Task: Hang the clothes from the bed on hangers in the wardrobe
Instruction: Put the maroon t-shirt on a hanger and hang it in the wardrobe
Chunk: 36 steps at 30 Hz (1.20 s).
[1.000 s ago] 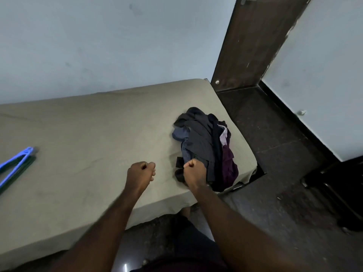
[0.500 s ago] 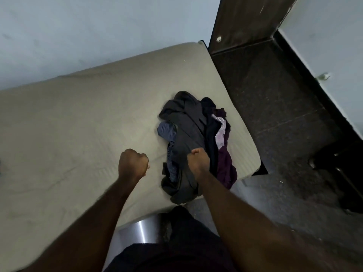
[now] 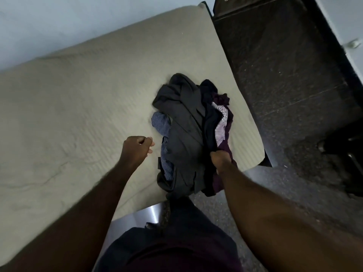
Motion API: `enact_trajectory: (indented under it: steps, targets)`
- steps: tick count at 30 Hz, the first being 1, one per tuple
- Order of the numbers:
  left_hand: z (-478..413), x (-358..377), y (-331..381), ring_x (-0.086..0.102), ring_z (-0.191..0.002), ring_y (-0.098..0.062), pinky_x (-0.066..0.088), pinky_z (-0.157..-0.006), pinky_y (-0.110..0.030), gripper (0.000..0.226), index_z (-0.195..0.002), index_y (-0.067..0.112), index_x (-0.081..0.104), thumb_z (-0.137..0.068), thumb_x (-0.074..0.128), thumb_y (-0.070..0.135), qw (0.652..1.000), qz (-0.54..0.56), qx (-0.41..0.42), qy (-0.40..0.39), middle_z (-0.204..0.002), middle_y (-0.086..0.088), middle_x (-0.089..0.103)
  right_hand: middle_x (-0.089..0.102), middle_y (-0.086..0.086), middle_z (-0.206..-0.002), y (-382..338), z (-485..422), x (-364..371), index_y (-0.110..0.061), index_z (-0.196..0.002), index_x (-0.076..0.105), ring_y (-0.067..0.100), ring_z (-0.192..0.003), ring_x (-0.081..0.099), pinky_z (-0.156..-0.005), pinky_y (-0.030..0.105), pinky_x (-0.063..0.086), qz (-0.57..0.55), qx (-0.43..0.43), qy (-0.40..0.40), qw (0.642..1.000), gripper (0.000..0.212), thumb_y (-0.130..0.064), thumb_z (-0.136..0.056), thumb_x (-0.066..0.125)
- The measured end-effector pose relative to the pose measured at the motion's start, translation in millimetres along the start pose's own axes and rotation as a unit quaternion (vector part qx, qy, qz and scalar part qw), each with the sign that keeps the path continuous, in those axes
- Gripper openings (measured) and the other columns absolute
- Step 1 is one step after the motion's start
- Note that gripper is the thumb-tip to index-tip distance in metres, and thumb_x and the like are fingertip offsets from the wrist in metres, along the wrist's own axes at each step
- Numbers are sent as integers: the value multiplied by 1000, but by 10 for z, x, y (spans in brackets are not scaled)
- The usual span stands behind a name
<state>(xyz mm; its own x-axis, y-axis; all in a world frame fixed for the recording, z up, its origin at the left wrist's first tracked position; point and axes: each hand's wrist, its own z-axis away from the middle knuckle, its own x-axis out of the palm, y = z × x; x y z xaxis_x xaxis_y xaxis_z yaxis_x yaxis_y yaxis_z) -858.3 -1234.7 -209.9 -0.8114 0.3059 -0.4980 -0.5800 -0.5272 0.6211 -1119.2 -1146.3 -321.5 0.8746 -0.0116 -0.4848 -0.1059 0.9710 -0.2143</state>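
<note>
A: Where's the task's thing?

B: Clothes pile (image 3: 188, 134) on the bed (image 3: 78, 105), at the corner nearest the person, roughly 1 o'clock from the left hand (image 3: 136, 149). The near end droops over the mattress edge.

A: Hands?

B: Right hand (image 3: 221, 160) at the pile's 5 o'clock, fingers curled tight and bunched into the purple garment (image 3: 225, 152) (looks like a grab to lift one piece off, my guess). Left hand just beside the pile at its 9 o'clock, not touching it, fingers curled into a loose fist on nothing.

A: Why is the left idle?

B: Probably waiting to take the other end of the cloth.

A: Containers?

B: None visible. No wardrobe or hangers in view, so nothing is hung yet, judging by the full heap. Dark floor (image 3: 284, 95) at 3 o'clock.
</note>
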Motion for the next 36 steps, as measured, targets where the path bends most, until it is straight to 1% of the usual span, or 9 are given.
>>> enact_trajectory:
  steps: [7, 12, 15, 18, 21, 24, 28, 31, 36]
  targets:
    - [62, -8, 65, 69, -68, -16, 53, -62, -30, 28, -85, 8, 73, -97, 54, 24, 999, 24, 22, 3, -85, 2, 73, 67, 11, -101, -67, 242, -126, -5, -115, 64, 21, -80, 62, -64, 25, 49, -221, -15, 46, 974, 32, -12, -85, 57]
    - [146, -51, 145, 68, -69, -17, 51, -59, -27, 27, -87, 5, 72, -97, 54, 21, 997, 74, 21, -10, -86, -2, 73, 63, 10, -86, -533, 543, -87, -4, -90, 63, 27, -71, 61, -54, 28, 51, -460, 53, -7, 886, 22, -6, -70, 56]
    - [200, -105, 205, 68, -73, -20, 50, -59, -27, 21, -96, 4, 70, -97, 52, 16, 993, 111, 9, -31, -90, -6, 72, 56, 7, -82, -945, 805, 0, -8, -76, 56, 22, -68, 53, -55, 25, 44, -481, -10, -61, 874, 6, -4, -75, 52]
    - [321, -204, 226, 65, -78, -19, 49, -62, -27, 19, -109, 7, 65, -96, 53, 15, 991, 134, 2, -29, -101, -12, 68, 46, -1, -68, -1309, 1176, 215, -14, -61, 46, 15, -58, 43, -55, 27, 37, -466, -89, -145, 868, 22, 0, -78, 48]
    - [361, -491, 73, 54, -112, -14, 48, -86, -27, 70, -147, 18, 35, -87, 71, 22, 994, 19, 68, -86, -131, -1, 53, 41, -2, -58, -1582, 1669, 472, -15, -59, 40, 11, -48, 41, -48, 23, 37, -490, -140, -243, 826, 27, 5, -77, 41]
    - [418, -707, -125, 39, -136, -11, 39, -107, -28, 111, -156, 25, 6, -72, 80, 26, 975, -53, 179, -119, -150, 5, 37, 51, 2, -61, -1708, 2136, 736, -14, -62, 50, 14, -56, 52, -56, 24, 48, -455, -131, -314, 823, 22, 1, -78, 51]
    - [671, -996, -218, 61, -108, -10, 43, -83, -6, 57, -137, 16, 51, -80, 57, 17, 970, 72, 214, 92, -117, 6, 63, 55, 0, -65, -1749, 2688, 1150, -17, -67, 53, 13, -63, 56, -58, 26, 50, -400, -168, -379, 817, 22, -5, -84, 56]
    - [865, -1425, -364, 68, -92, -17, 50, -76, -15, 30, -111, 11, 69, -87, 51, 3, 944, 184, 202, 186, -97, 0, 72, 54, -4, -59, -1711, 3140, 1423, -20, -69, 53, 9, -51, 50, -44, 19, 39, -346, -221, -399, 820, 21, -13, -89, 56]
    - [1180, -2268, -774, 65, -74, -21, 53, -71, -34, 13, -89, 4, 69, -85, 57, 2, 903, 304, 185, 239, -84, -14, 71, 63, 0, -69, -1499, 3709, 1948, -18, -85, 64, 12, -56, 58, -51, 23, 44, -232, -305, -412, 827, 11, -28, -89, 65]
